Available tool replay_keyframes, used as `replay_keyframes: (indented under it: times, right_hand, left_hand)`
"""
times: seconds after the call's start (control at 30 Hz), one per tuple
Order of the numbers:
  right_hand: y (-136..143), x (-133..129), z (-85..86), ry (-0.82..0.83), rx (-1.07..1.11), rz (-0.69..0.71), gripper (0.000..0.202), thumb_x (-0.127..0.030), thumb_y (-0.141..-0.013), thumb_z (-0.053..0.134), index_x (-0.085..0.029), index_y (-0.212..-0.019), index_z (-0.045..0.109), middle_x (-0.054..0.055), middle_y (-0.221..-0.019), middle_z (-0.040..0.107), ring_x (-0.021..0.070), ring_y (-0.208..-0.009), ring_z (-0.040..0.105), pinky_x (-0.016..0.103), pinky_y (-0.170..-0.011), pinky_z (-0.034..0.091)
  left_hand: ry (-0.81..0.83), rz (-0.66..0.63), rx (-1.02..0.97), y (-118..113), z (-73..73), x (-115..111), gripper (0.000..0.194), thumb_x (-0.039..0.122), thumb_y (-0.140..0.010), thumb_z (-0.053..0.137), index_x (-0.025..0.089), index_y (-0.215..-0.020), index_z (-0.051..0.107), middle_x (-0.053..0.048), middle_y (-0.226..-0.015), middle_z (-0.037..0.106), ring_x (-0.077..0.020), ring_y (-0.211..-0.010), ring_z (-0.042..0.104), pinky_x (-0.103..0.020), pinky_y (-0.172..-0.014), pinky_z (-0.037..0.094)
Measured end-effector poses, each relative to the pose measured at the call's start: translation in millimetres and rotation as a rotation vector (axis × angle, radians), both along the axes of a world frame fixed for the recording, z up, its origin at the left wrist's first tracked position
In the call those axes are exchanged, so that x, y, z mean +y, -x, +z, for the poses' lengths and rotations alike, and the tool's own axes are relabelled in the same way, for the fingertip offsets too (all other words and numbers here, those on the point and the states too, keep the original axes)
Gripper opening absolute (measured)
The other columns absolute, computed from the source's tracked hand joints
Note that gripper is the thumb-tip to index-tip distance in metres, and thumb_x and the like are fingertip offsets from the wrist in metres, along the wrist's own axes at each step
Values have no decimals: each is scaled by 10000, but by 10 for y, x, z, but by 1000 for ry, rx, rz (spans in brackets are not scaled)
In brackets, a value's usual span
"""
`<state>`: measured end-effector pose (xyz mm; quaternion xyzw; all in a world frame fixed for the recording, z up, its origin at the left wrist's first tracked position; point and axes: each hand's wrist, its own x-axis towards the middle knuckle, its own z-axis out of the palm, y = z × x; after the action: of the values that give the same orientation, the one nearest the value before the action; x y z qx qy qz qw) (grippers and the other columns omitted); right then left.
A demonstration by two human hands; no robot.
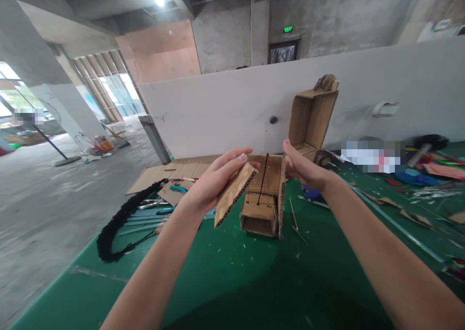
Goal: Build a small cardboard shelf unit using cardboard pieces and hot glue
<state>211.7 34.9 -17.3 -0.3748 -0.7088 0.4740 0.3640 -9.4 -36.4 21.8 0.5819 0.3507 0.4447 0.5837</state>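
Note:
My left hand (221,175) is closed round a small cardboard piece (234,194), held tilted at the left side of a cardboard box structure (258,213). That structure stands on the green table (254,276), with a dark stick and thin strings rising from its inner box. At its right wall is my right hand (300,167), thumb up, its fingers partly hidden behind the wall. Behind my right hand stands a taller open cardboard box (313,119) with a brown roll on top.
Black fuzzy cord (116,228), teal-handled pliers (178,189) and strips lie at the left. A flat cardboard sheet (145,177) is behind them. Thin sticks (293,216) lie right of the structure, with scraps and tools farther right. A white partition (218,112) stands behind.

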Motion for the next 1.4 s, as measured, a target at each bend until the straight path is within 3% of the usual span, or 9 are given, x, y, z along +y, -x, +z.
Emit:
replay_keyframes:
  times: [0.1, 0.37, 0.6, 0.77, 0.87, 0.97, 1.27, 1.4]
  right_hand:
    - [21, -5, 3, 239, 164, 88, 816, -770, -849, 136, -240, -1197, 649, 73, -973, 743, 244, -912, 679, 385, -842, 499]
    - [59, -82, 143, 218, 365, 58, 745, -724, -882, 150, -211, -1037, 667, 69, -883, 733, 208, -808, 681, 327, -729, 522]
    - [57, -39, 65, 118, 286, -10, 670, -731, -872, 241, -229, -1042, 651, 42, -850, 710, 191, -754, 663, 308, -683, 506]
    - [46, -108, 118, -77, 134, -57, 604, -708, -873, 322, -255, -1115, 639, 69, -1136, 676, 243, -1085, 604, 373, -891, 473]
    - [43, -155, 172, -179, 24, -95, 518, -649, -891, 384, -272, -1129, 649, 70, -1191, 653, 249, -1160, 558, 401, -966, 431]
    - [61, -166, 186, -249, -44, -111, 503, -620, -909, 373, -273, -1122, 668, 60, -1132, 672, 254, -1106, 579, 420, -972, 418]
    - [131, -160, 215, -402, -155, -273, 612, -643, -915, 281, -222, -1099, 687, 91, -1013, 673, 273, -995, 595, 430, -906, 418]
    - [153, -238, 280, -444, -187, -131, 368, -411, -939, 376, -273, -1142, 650, 55, -1184, 642, 262, -1131, 550, 421, -983, 386]
  left_hand:
    - [23, -30, 41, -14, -23, 2, 377, 361, -900, 560, 210, -1246, 563, -86, -1125, 686, -63, -645, 587, -166, -608, 480]
    - [-14, -87, 88, -90, -118, 18, 300, 346, -875, 598, 195, -1128, 651, -63, -1109, 677, -144, -963, 606, -234, -826, 463]
    - [19, -199, -84, -172, -297, 104, 229, 352, -863, 609, 170, -991, 663, -22, -897, 644, -38, -572, 521, -185, -578, 436]
    - [-30, -241, -258, -128, -374, 213, 288, 415, -857, 604, 204, -1052, 615, -30, -979, 647, 17, -364, 379, -180, -361, 276]
    - [-53, -227, -319, -100, -345, 219, 295, 410, -854, 599, 205, -1067, 596, -42, -1009, 658, 20, -347, 369, -186, -356, 269]
    - [-107, -222, -354, -93, -309, 206, 295, 412, -855, 588, 198, -1059, 594, -62, -1049, 661, 19, -349, 382, -184, -355, 268]
    - [-182, -389, -347, -74, -345, 240, 327, 449, -869, 551, 217, -1095, 599, -71, -1140, 639, 21, -321, 367, -197, -320, 219]
    - [-114, -423, -347, -63, -320, 204, 334, 459, -843, 571, 241, -1095, 601, -29, -1061, 661, 23, -300, 339, -201, -316, 184]
